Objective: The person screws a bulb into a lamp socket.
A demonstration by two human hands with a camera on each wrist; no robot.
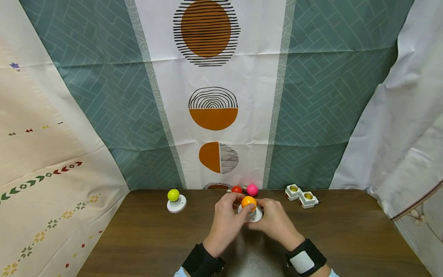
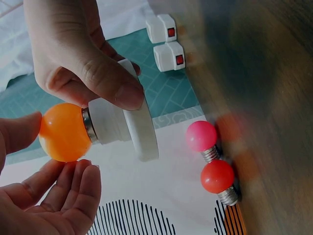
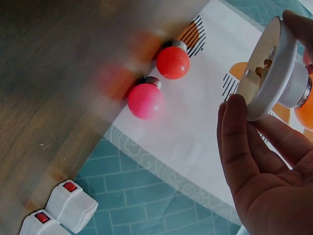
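Note:
An orange light bulb [image 2: 66,132] sits in a round white lamp holder [image 2: 139,122], its metal collar partly showing. My left hand [image 1: 226,220] pinches the bulb between thumb and fingers. The holder's wide base is gripped at its edge by my right hand [image 1: 277,223], thumb on one side and fingers on the other. In the right wrist view the underside of the lamp holder [image 3: 269,63] faces the camera, with small brass parts visible. Both pieces are held up off the table.
Behind the hands lie a red bulb [image 1: 237,189] and a pink bulb [image 1: 252,189]. Two white switched sockets [image 1: 307,199] stand at the back right. To the left, a yellow-green bulb [image 1: 173,195] sits in another white holder [image 1: 177,206] on the wooden table [image 1: 145,238].

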